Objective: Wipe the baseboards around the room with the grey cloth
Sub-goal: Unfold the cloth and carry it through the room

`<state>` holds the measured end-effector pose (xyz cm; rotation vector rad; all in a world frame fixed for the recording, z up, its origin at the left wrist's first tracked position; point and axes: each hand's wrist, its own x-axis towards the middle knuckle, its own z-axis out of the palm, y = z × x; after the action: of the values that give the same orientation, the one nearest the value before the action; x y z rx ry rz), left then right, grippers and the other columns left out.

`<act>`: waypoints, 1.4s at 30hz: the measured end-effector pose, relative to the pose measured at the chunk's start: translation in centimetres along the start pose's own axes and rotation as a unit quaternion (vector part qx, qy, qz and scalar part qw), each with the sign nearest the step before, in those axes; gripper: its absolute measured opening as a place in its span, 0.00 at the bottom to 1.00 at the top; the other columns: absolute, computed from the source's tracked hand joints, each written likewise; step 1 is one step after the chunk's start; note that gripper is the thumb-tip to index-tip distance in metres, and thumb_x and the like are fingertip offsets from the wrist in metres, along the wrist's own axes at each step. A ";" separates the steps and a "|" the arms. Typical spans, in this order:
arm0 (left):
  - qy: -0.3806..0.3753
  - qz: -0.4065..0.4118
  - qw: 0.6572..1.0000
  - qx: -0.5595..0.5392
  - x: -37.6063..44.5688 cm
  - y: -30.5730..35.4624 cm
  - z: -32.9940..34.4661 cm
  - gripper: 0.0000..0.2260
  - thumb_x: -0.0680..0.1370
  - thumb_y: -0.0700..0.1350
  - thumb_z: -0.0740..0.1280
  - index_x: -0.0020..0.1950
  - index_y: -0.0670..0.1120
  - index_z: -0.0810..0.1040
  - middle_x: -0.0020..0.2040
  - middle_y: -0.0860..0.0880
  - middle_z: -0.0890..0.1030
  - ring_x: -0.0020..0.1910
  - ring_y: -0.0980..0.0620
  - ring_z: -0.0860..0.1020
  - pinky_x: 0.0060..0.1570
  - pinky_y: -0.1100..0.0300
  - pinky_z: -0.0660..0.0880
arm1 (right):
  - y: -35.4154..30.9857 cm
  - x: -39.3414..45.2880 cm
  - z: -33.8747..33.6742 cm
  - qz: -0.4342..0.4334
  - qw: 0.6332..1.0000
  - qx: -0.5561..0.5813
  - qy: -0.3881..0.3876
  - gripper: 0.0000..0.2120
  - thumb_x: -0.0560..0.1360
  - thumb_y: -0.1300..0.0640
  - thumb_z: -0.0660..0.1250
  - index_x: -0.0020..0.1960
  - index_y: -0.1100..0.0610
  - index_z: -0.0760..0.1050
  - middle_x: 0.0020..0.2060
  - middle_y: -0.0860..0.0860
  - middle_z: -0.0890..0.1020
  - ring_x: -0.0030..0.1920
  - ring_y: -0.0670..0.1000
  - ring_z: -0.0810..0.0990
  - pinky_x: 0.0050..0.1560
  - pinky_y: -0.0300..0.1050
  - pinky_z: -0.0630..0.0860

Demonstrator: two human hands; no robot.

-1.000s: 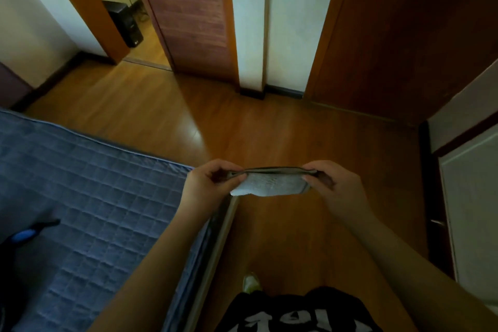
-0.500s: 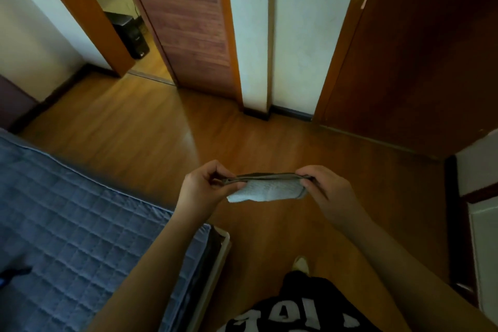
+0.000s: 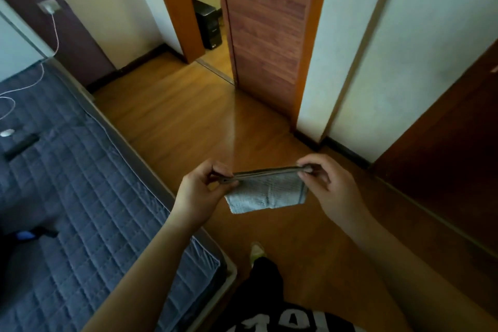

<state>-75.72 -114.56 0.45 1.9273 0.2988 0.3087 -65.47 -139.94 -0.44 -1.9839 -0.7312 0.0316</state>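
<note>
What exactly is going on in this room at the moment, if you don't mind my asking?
A person stands beside a bed on a wooden floor, holding a folded grey cloth stretched between both hands. The left hand pinches one end of its top edge and the right hand pinches the other. The cloth hangs in the air, touching nothing else. The dark baseboard along the white wall ahead is not yet being wiped.

Bare forearms, no sleeves. Black top [image 3: 291, 321] w/ big white lettering, black trousers [image 3: 265, 275]; shoe [image 3: 257, 249] prob. yellowish-green, too dim to say.
</note>
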 end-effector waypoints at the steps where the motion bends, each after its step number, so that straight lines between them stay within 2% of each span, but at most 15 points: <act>1: 0.005 0.002 1.000 0.013 1.4 -0.5 -0.5 0.13 0.71 0.36 0.77 0.44 0.53 0.78 0.44 0.57 0.83 0.44 0.56 0.82 0.47 0.63 0.79 | 0.2 2.0 0.5 0.008 1.000 0.009 -0.013 0.12 0.78 0.59 0.66 0.61 0.52 0.75 0.55 0.41 0.78 0.58 0.39 0.77 0.53 0.32 0.76; 5: 0.026 0.037 0.996 0.074 7.1 -1.6 -2.6 0.18 0.72 0.37 0.76 0.54 0.57 0.79 0.46 0.59 0.82 0.48 0.59 0.81 0.50 0.68 0.77 | 0.4 9.7 1.7 0.039 0.997 0.042 -0.060 0.17 0.77 0.59 0.68 0.64 0.46 0.74 0.56 0.39 0.78 0.59 0.39 0.77 0.55 0.33 0.76; 7: 0.022 0.068 0.988 0.138 9.6 -2.2 -3.6 0.18 0.73 0.38 0.75 0.60 0.52 0.80 0.47 0.58 0.81 0.50 0.59 0.80 0.52 0.71 0.76 | 0.7 13.0 2.1 0.038 0.995 0.033 -0.081 0.18 0.77 0.59 0.69 0.65 0.47 0.74 0.55 0.40 0.79 0.59 0.40 0.77 0.56 0.33 0.76; 10: -0.005 0.101 0.975 0.197 13.7 -3.0 -4.8 0.13 0.72 0.38 0.76 0.54 0.48 0.83 0.48 0.57 0.80 0.50 0.59 0.80 0.52 0.69 0.77 | 1.6 17.4 2.4 0.015 0.995 0.005 -0.100 0.18 0.76 0.60 0.69 0.65 0.50 0.75 0.54 0.39 0.78 0.58 0.40 0.77 0.55 0.32 0.75; 13: -0.015 0.071 0.975 0.209 17.5 -3.4 -5.1 0.08 0.74 0.40 0.75 0.48 0.51 0.81 0.46 0.58 0.80 0.48 0.60 0.80 0.51 0.64 0.78 | 3.2 21.0 2.6 -0.004 0.993 -0.030 -0.112 0.17 0.76 0.60 0.70 0.65 0.53 0.76 0.53 0.41 0.77 0.56 0.38 0.76 0.53 0.27 0.72; 19: -0.050 -0.133 0.981 0.133 25.7 -3.8 -4.3 0.05 0.77 0.46 0.71 0.48 0.56 0.77 0.42 0.56 0.83 0.43 0.59 0.82 0.49 0.54 0.81 | 8.3 29.8 3.2 -0.001 0.977 -0.085 -0.195 0.11 0.76 0.58 0.70 0.58 0.51 0.79 0.50 0.43 0.75 0.52 0.38 0.75 0.50 0.27 0.70; 23: -0.020 -0.178 0.982 0.061 30.8 -3.8 -3.4 0.05 0.79 0.43 0.69 0.52 0.53 0.78 0.45 0.55 0.85 0.44 0.57 0.84 0.49 0.55 0.81 | 10.7 37.0 3.2 -0.011 0.979 -0.022 -0.205 0.07 0.79 0.58 0.65 0.56 0.49 0.76 0.52 0.45 0.80 0.53 0.40 0.78 0.54 0.39 0.77; 26: 0.020 -0.227 0.974 -0.017 34.1 -3.7 -2.7 0.06 0.80 0.42 0.67 0.55 0.50 0.79 0.49 0.49 0.85 0.48 0.52 0.84 0.47 0.58 0.82 | 11.8 42.6 3.5 -0.003 0.973 -0.006 -0.232 0.08 0.81 0.53 0.61 0.58 0.48 0.75 0.48 0.50 0.82 0.46 0.54 0.83 0.46 0.54 0.80; 28: 0.085 -0.250 0.962 -0.076 35.8 -3.6 -2.8 0.06 0.79 0.45 0.67 0.55 0.46 0.80 0.47 0.48 0.85 0.49 0.48 0.84 0.46 0.60 0.81 | 11.5 46.5 4.1 -0.024 0.968 0.002 -0.251 0.08 0.81 0.51 0.60 0.59 0.46 0.74 0.48 0.48 0.82 0.46 0.50 0.83 0.44 0.50 0.80; 30: 0.139 -0.250 0.948 -0.137 37.3 -3.6 -3.4 0.13 0.78 0.51 0.66 0.55 0.43 0.80 0.47 0.48 0.85 0.49 0.47 0.84 0.49 0.56 0.81 | 10.7 50.1 5.1 -0.045 0.961 0.008 -0.272 0.09 0.80 0.46 0.59 0.59 0.42 0.72 0.50 0.45 0.82 0.48 0.47 0.82 0.46 0.48 0.79; 32: 0.169 -0.231 0.939 -0.192 38.4 -3.7 -4.4 0.17 0.79 0.55 0.66 0.53 0.41 0.77 0.47 0.46 0.81 0.48 0.46 0.81 0.50 0.52 0.79 | 9.7 53.1 6.5 -0.064 0.952 0.004 -0.299 0.09 0.78 0.38 0.56 0.57 0.34 0.69 0.49 0.52 0.83 0.48 0.57 0.82 0.49 0.60 0.78; 34: 0.195 -0.228 0.916 -0.265 39.6 -3.9 -5.4 0.15 0.79 0.55 0.65 0.51 0.44 0.73 0.50 0.43 0.74 0.49 0.45 0.75 0.49 0.50 0.75 | 8.8 55.8 8.6 -0.068 0.942 0.013 -0.329 0.10 0.78 0.35 0.52 0.56 0.31 0.68 0.50 0.62 0.81 0.50 0.66 0.79 0.49 0.67 0.76; 36: 0.228 -0.239 0.887 -0.323 40.8 -4.2 -6.4 0.12 0.79 0.54 0.65 0.52 0.46 0.72 0.53 0.44 0.72 0.52 0.44 0.72 0.51 0.46 0.71 | 7.7 58.4 11.1 -0.035 0.934 0.039 -0.353 0.14 0.81 0.39 0.51 0.59 0.39 0.72 0.51 0.59 0.80 0.51 0.64 0.79 0.50 0.64 0.77; 40: 0.301 -0.267 0.846 -0.351 43.5 -6.3 -9.3 0.12 0.79 0.54 0.63 0.54 0.46 0.76 0.52 0.45 0.76 0.49 0.48 0.76 0.49 0.51 0.74 | 6.0 63.0 16.9 0.003 0.914 0.049 -0.403 0.15 0.84 0.46 0.50 0.61 0.47 0.73 0.50 0.41 0.77 0.51 0.44 0.77 0.44 0.40 0.73; 42: 0.340 -0.281 0.817 -0.372 44.9 -8.1 -11.4 0.11 0.82 0.52 0.62 0.56 0.46 0.78 0.52 0.46 0.78 0.47 0.50 0.77 0.46 0.54 0.76 | 5.5 65.0 20.0 0.038 0.896 0.084 -0.434 0.14 0.83 0.46 0.52 0.59 0.47 0.74 0.51 0.43 0.79 0.52 0.46 0.79 0.48 0.42 0.76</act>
<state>-38.28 -86.04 0.32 0.8328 1.0303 0.6041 -15.96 -93.09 2.59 -1.7813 -1.1525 1.0478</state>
